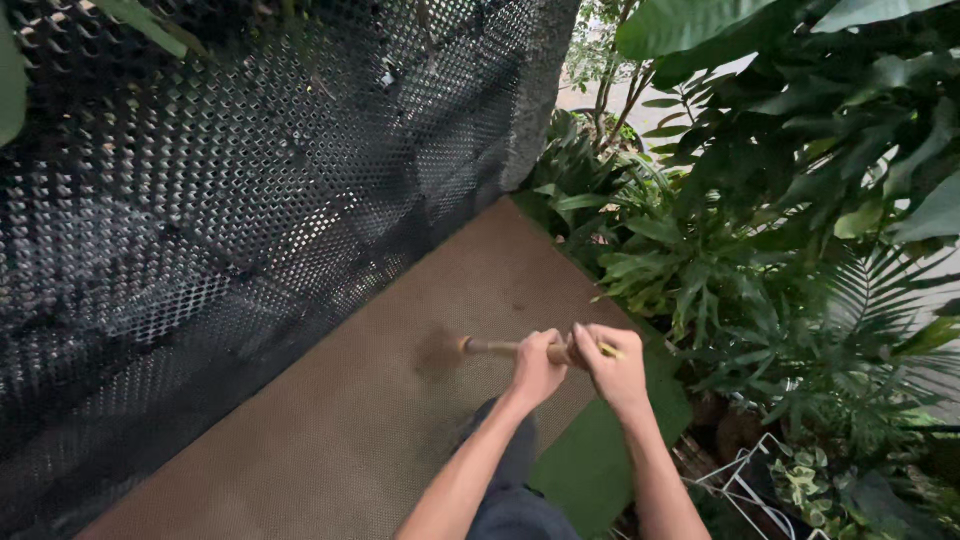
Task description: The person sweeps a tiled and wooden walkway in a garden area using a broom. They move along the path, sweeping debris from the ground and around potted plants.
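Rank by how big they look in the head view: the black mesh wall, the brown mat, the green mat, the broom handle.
1. Black mesh wall
2. Brown mat
3. Green mat, partly hidden
4. Broom handle, gripped by both hands

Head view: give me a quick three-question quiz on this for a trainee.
1. True or false: both hands grip the wooden handle.
2. What lies right of the brown mat? A) leafy plants B) a sink C) a parked car
3. Fill in: the left hand sits nearer the blurred brush end than the ___ hand.

Key: 1 true. 2 A, the leafy plants. 3 right.
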